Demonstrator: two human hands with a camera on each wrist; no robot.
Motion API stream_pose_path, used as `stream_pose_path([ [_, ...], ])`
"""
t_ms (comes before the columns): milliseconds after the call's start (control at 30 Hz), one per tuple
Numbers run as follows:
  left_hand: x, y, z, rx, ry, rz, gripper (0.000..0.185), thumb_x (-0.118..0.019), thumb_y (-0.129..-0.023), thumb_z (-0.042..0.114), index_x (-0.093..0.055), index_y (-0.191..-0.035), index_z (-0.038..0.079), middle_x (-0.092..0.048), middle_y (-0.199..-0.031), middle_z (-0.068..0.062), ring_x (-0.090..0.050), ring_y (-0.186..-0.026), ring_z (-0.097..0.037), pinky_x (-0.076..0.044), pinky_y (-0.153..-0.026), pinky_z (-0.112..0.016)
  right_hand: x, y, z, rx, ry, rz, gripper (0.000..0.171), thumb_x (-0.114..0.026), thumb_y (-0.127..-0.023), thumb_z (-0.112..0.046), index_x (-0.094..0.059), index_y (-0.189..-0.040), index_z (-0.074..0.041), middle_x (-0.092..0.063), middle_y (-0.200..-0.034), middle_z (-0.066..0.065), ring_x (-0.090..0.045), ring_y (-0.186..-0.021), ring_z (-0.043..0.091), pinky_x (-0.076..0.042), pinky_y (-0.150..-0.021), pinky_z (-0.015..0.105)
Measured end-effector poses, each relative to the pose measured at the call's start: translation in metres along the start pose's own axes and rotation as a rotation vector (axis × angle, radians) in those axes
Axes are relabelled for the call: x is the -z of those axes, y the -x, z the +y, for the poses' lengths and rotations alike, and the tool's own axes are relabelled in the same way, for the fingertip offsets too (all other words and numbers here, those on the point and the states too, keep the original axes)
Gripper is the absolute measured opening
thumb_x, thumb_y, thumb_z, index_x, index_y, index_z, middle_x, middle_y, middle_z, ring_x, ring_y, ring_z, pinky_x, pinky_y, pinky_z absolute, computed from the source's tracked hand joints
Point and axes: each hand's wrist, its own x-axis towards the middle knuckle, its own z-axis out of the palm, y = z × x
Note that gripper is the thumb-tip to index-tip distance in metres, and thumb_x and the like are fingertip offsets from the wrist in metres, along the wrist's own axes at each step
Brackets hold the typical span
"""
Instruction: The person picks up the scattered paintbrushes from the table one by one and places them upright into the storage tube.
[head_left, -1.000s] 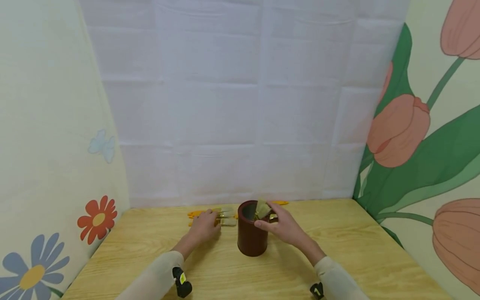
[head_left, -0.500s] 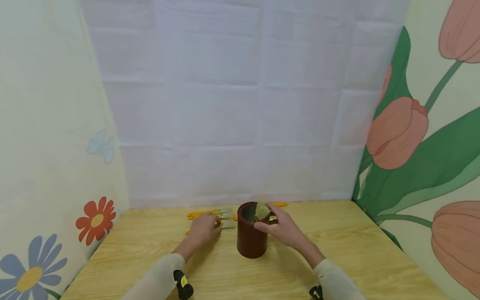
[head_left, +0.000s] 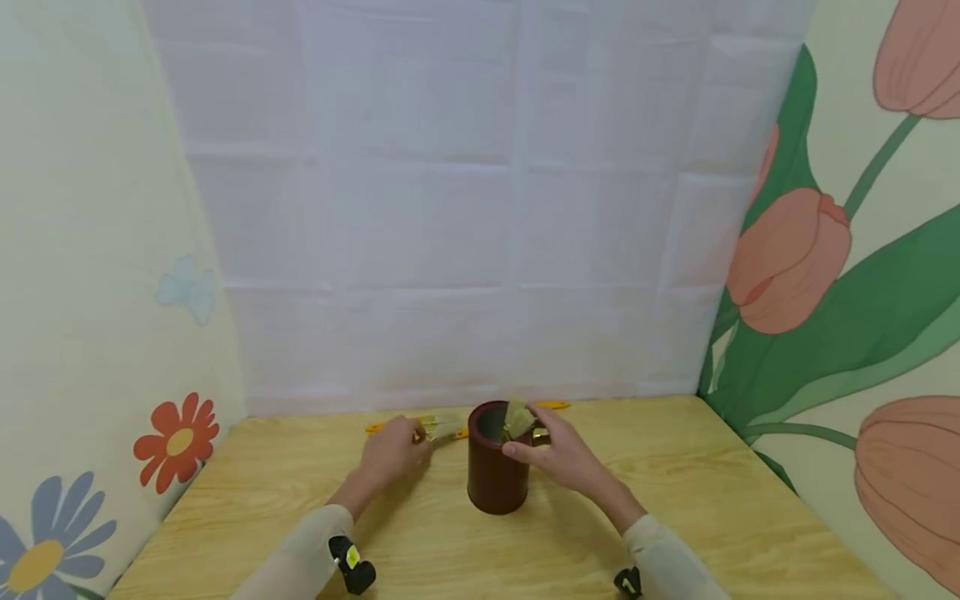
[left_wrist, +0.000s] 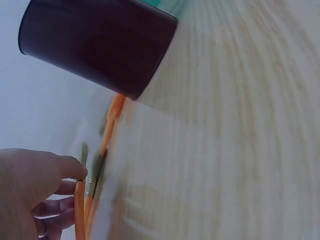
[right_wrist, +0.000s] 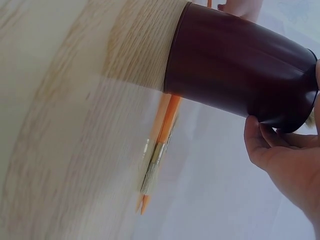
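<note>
A dark red cylindrical can (head_left: 497, 479) stands upright in the middle of the wooden table. Pale paintbrush bristles (head_left: 517, 418) stick up out of its mouth. My right hand (head_left: 566, 454) grips the can by the rim, thumb at the near side; in the right wrist view its fingertips (right_wrist: 253, 131) press the wall. Left of the can, my left hand (head_left: 390, 457) pinches a paintbrush with an orange handle (left_wrist: 80, 210) between thumb and fingers; its bristles (left_wrist: 84, 152) show past the thumb.
More paintbrushes (head_left: 447, 423) lie at the back of the table, left of the can. Behind the can's right side lies another orange-handled paintbrush (right_wrist: 156, 153). A white cloth (head_left: 420, 208) hangs along the rear edge, with flower-patterned sheets (head_left: 795, 258) at both sides.
My left hand has drawn slightly left, taking the nearest paintbrush from its place on the table. The right hand keeps its hold on the can.
</note>
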Motion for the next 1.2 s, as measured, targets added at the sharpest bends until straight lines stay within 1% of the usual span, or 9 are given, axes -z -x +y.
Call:
stream_pose_path([
  [167, 0.009, -0.004, 0.008, 0.005, 0.049, 0.060, 0.017, -0.079, -0.090, 0.024, -0.072, -0.098, 0.010, -0.061, -0.089, -0.002, -0.058, -0.077, -0.017, -0.051, -0.064, -0.039, 0.001, 0.000, -0.001, -0.004, 0.001, -0.010, 0.091, -0.073, -0.094, -0.047, -0.029, -0.159, -0.002, -0.045, -0.149, 0.017, -0.054, -0.125, 0.033, -0.049, -0.097, 0.049],
  [300, 0.013, -0.005, 0.015, 0.002, 0.137, 0.093, 0.018, -0.074, -0.095, 0.024, -0.071, -0.102, 0.008, -0.059, -0.095, -0.004, -0.059, -0.081, -0.019, -0.052, -0.069, -0.041, 0.000, 0.002, 0.000, -0.025, -0.033, -0.004, 0.091, -0.075, -0.094, -0.043, -0.028, -0.159, -0.001, -0.047, -0.146, 0.017, -0.057, -0.123, 0.031, -0.050, -0.095, 0.045],
  [433, 0.017, -0.006, 0.022, 0.007, 0.207, 0.127, 0.019, -0.071, -0.097, 0.025, -0.070, -0.105, 0.008, -0.058, -0.100, -0.004, -0.060, -0.089, -0.022, -0.052, -0.076, -0.043, 0.000, 0.003, 0.001, -0.028, -0.033, 0.000, 0.091, -0.076, -0.093, -0.043, -0.029, -0.159, -0.002, -0.048, -0.146, 0.015, -0.057, -0.122, 0.027, -0.050, -0.095, 0.042],
  [533, 0.023, -0.008, 0.027, -0.013, 0.241, 0.165, 0.018, -0.071, -0.097, 0.024, -0.070, -0.105, 0.008, -0.059, -0.100, -0.004, -0.060, -0.090, -0.022, -0.052, -0.077, -0.043, 0.000, 0.002, 0.000, -0.021, -0.044, -0.006, 0.090, -0.075, -0.093, -0.042, -0.029, -0.159, -0.002, -0.049, -0.145, 0.015, -0.057, -0.122, 0.028, -0.050, -0.096, 0.043],
  [633, 0.029, -0.009, 0.034, -0.052, 0.256, 0.204, 0.018, -0.072, -0.097, 0.024, -0.069, -0.106, 0.009, -0.061, -0.098, -0.003, -0.060, -0.087, -0.020, -0.052, -0.074, -0.040, 0.001, 0.001, -0.001, -0.011, -0.038, -0.004, 0.090, -0.076, -0.093, -0.043, -0.029, -0.159, -0.001, -0.049, -0.145, 0.016, -0.057, -0.122, 0.029, -0.050, -0.096, 0.043],
  [733, 0.038, -0.008, 0.047, -0.090, 0.273, 0.237, 0.019, -0.074, -0.096, 0.023, -0.068, -0.106, 0.008, -0.061, -0.096, -0.003, -0.060, -0.081, -0.017, -0.052, -0.071, -0.037, 0.002, 0.000, -0.004, -0.018, -0.025, -0.004, 0.092, -0.076, -0.093, -0.045, -0.028, -0.159, -0.001, -0.047, -0.146, 0.015, -0.057, -0.122, 0.027, -0.050, -0.095, 0.042],
  [967, 0.060, -0.004, 0.083, -0.151, 0.336, 0.293, 0.020, -0.075, -0.095, 0.022, -0.068, -0.107, 0.008, -0.062, -0.095, -0.002, -0.058, -0.076, -0.014, -0.051, -0.066, -0.034, 0.002, -0.002, -0.005, 0.007, -0.031, -0.008, 0.087, -0.076, -0.094, -0.038, -0.030, -0.158, -0.001, -0.049, -0.145, 0.014, -0.056, -0.123, 0.030, -0.050, -0.095, 0.043],
  [1067, 0.068, -0.002, 0.097, -0.184, 0.380, 0.312, 0.020, -0.074, -0.096, 0.023, -0.068, -0.109, 0.010, -0.062, -0.096, 0.000, -0.058, -0.076, -0.013, -0.051, -0.064, -0.032, 0.002, -0.002, -0.004, 0.017, -0.021, -0.004, 0.088, -0.076, -0.094, -0.040, -0.031, -0.158, -0.001, -0.050, -0.145, 0.014, -0.057, -0.123, 0.029, -0.050, -0.095, 0.044],
  [1200, 0.076, 0.001, 0.112, -0.258, 0.471, 0.317, 0.021, -0.072, -0.098, 0.026, -0.067, -0.112, 0.011, -0.062, -0.099, 0.001, -0.059, -0.076, -0.011, -0.053, -0.066, -0.032, 0.000, -0.002, -0.001, 0.034, -0.017, 0.009, 0.087, -0.076, -0.093, -0.040, -0.032, -0.158, -0.001, -0.050, -0.145, 0.015, -0.057, -0.122, 0.029, -0.050, -0.095, 0.046],
])
